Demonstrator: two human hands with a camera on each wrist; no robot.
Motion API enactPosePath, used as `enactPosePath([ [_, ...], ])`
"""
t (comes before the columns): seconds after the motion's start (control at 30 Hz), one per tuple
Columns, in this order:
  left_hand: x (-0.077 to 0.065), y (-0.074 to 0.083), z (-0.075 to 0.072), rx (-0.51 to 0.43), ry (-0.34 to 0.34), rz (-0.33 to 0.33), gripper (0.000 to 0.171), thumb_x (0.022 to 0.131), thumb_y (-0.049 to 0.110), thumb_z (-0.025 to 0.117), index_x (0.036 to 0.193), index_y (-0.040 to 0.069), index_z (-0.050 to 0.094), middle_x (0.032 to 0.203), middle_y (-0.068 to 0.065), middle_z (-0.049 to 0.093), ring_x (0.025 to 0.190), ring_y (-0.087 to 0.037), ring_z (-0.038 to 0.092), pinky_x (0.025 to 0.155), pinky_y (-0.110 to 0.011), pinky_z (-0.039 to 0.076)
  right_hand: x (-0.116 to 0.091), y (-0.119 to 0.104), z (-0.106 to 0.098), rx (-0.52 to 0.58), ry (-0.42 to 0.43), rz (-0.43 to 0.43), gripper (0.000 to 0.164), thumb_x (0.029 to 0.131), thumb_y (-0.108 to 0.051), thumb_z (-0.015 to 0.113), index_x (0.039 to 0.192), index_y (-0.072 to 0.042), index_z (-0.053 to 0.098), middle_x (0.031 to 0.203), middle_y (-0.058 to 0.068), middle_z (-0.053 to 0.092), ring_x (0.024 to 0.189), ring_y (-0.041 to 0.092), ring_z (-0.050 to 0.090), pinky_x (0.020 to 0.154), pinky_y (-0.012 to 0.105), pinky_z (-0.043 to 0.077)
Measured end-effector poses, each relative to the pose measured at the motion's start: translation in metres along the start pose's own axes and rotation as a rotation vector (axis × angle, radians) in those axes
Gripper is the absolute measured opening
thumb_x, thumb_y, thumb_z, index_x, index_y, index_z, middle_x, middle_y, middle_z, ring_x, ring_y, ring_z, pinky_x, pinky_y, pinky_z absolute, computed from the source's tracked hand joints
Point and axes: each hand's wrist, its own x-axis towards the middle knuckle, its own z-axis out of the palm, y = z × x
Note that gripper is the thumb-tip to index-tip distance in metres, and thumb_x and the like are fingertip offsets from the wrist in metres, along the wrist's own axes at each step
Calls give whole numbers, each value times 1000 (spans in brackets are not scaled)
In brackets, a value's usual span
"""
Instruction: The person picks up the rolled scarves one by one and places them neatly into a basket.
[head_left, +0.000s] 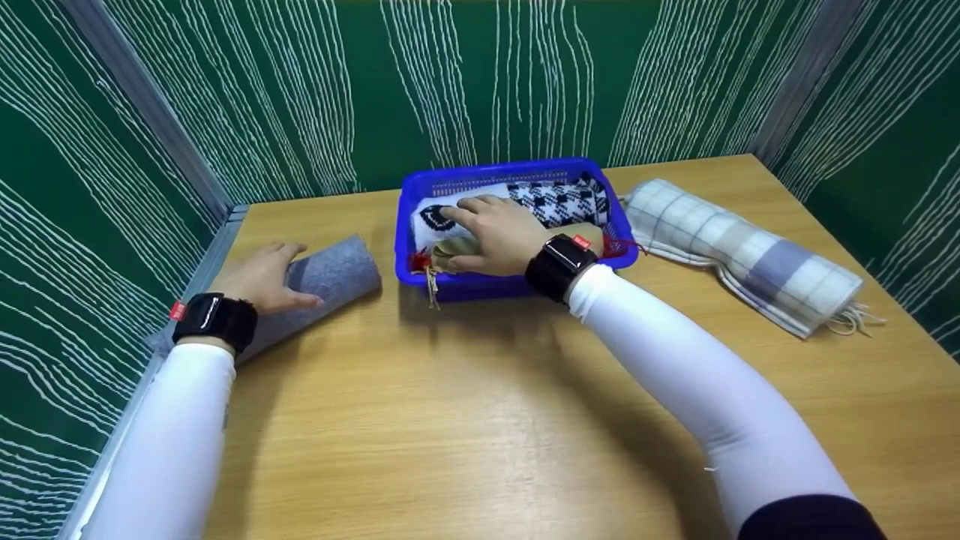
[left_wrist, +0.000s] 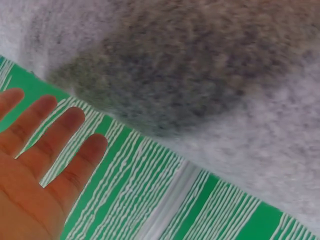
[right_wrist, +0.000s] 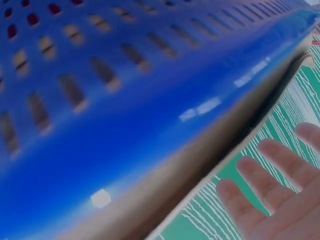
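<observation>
Grey roll (head_left: pixel 341 274) at left under the left hand (head_left: pixel 259 281), basket (head_left: pixel 480 289) at far middle under the right hand (head_left: pixel 502 234)
Left fingers spread wide, holding nothing, contact with the roll hard to tell; right fingers also straight and spread, gripping nothing, above the beige roll (head_left: pixel 454 246) and, farther, the patterned roll (head_left: pixel 553 202) in the basket; plaid roll (head_left: pixel 739 247) to its right on the table (head_left: pixel 450 420)
</observation>
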Motion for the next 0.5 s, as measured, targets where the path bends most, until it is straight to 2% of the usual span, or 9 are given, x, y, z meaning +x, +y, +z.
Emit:
enactPosePath([
  [0.13, -6, -6, 0, 15, -3, 5, 106, 87, 49, 87, 164, -5, 37, 165, -38, 38, 153, -59, 36, 124, -73, 32, 3, -4, 2, 6, -1, -16, 85, 98, -58, 71, 166, -13, 45, 163, 19, 54, 152, 41, 49, 131, 56, 35],
  [0.37, -16, -17, 3, 45, -15, -61, 111, 84, 59, 86, 165, 1, 37, 166, -36, 41, 151, -59, 41, 118, -78, 37, 6, -11, 4, 1, -3, -36, 84, 99, -58, 70, 166, -14, 44, 164, 19, 52, 151, 42, 50, 129, 57, 37],
  [0.5, -21, -23, 4, 40, -18, -74, 110, 84, 59, 86, 165, 2, 38, 164, -35, 43, 150, -59, 42, 119, -78, 37, 7, -13, 5, -1, -2, -47, 84, 99, -57, 70, 166, -13, 45, 164, 20, 52, 151, 43, 50, 129, 58, 37],
])
